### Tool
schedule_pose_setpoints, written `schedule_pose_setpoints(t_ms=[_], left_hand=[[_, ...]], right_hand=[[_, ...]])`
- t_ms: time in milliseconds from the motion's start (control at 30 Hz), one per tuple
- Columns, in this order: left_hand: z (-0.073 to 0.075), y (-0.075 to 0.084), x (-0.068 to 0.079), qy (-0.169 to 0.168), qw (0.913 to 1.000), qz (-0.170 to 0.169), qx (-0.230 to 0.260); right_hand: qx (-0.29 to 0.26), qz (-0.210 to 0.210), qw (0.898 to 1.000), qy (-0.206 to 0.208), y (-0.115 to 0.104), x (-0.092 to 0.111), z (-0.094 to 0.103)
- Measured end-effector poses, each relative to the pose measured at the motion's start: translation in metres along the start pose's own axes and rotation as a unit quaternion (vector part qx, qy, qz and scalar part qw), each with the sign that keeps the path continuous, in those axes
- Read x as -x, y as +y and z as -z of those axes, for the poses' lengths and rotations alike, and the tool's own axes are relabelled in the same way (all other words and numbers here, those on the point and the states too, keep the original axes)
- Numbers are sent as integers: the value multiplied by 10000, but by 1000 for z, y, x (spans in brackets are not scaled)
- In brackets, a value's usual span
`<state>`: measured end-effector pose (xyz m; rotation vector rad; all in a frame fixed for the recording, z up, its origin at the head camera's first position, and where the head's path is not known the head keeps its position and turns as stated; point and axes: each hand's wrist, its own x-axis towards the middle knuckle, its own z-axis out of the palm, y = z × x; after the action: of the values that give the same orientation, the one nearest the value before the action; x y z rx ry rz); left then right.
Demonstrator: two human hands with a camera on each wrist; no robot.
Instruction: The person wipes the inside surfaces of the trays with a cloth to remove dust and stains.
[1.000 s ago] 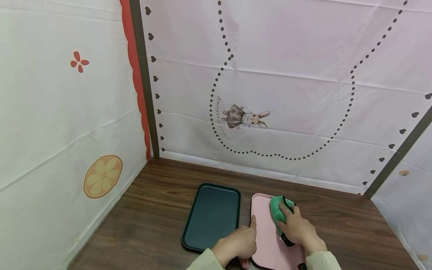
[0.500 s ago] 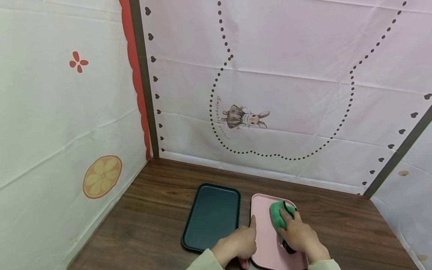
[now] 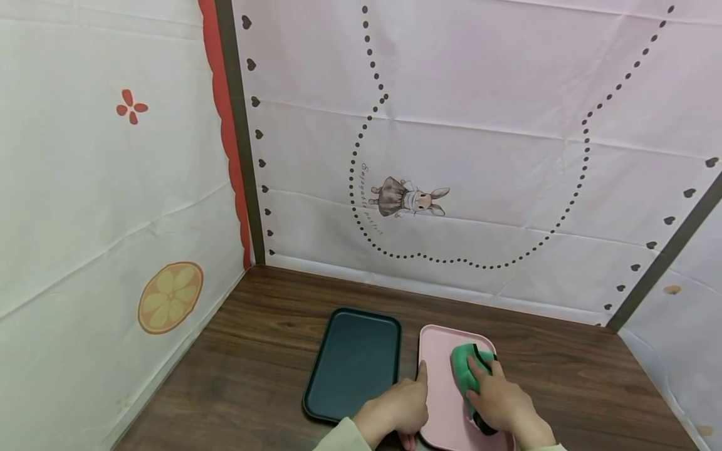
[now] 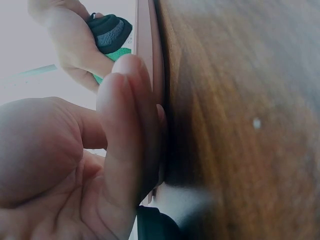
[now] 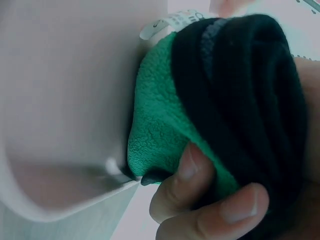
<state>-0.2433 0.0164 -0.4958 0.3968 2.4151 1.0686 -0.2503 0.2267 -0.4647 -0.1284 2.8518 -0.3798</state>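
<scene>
A pink tray (image 3: 442, 401) lies on the wooden table. My right hand (image 3: 504, 401) grips a folded green cloth with black edging (image 3: 464, 373) on the tray's right half. Close up in the right wrist view, the fingertips (image 5: 192, 165) press into the fleecy green fabric (image 5: 160, 110), beside its dark folds, and a white printed tag sticks out. At the tray's left rim is my left hand (image 3: 399, 404), its index finger straight and touching the edge. The left wrist view shows this hand (image 4: 120, 130) low beside the tray; its contact under the rim is hidden.
A dark green tray (image 3: 355, 366) lies left of the pink tray, close to my left hand. The wooden table (image 3: 254, 351) reaches back to white printed cloth walls (image 3: 479, 156) at the left, back and right.
My right hand and the green cloth have slid toward me along the pink tray's right side. The left hand and both trays stay where they were; the head view tilts slightly.
</scene>
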Motion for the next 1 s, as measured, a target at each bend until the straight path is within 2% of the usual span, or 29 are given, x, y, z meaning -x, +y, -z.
schedule_pose_setpoints(t_ms=[400, 700, 1000], left_hand=[[0, 0, 1, -9, 10000, -17, 14], [-1, -1, 0, 16, 10000, -47, 9], [-2, -1, 0, 56, 9999, -93, 2]], right_hand=[[-6, -187, 9997, 182, -2, 9, -13], [81, -145, 9991, 397, -1, 12, -22], [125, -296, 9988, 376, -3, 16, -25]])
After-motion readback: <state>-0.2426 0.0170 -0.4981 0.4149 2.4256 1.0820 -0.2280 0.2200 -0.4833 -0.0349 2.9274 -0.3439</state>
